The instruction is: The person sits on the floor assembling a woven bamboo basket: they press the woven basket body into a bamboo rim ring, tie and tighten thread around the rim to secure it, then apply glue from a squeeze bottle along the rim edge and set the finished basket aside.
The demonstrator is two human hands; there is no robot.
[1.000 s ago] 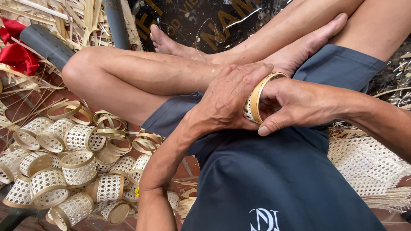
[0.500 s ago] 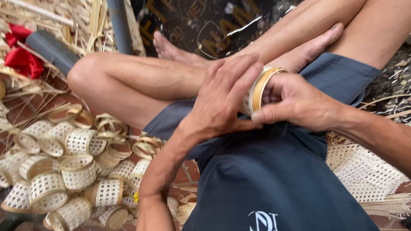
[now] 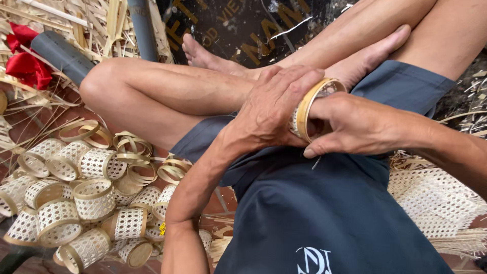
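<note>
Floor clutter blurs; left hand (image 3: 271, 109) hides ring (image 3: 310, 106).

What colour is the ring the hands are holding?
Pale tan bamboo ring, seen in the head view.

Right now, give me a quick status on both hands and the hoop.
Left hand and right hand both closed on the small bamboo hoop, held over the lap. Finished woven baskets piled aside; nothing blocking.

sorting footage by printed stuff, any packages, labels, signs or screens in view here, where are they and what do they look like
Dark sheet: on the ground at top centre, behind the crossed legs; black with large gold lettering, partly hidden.
White emblem: bottom centre, printed on the dark blue shirt; small, cut off by the frame edge.
No packages or screens show.
</note>
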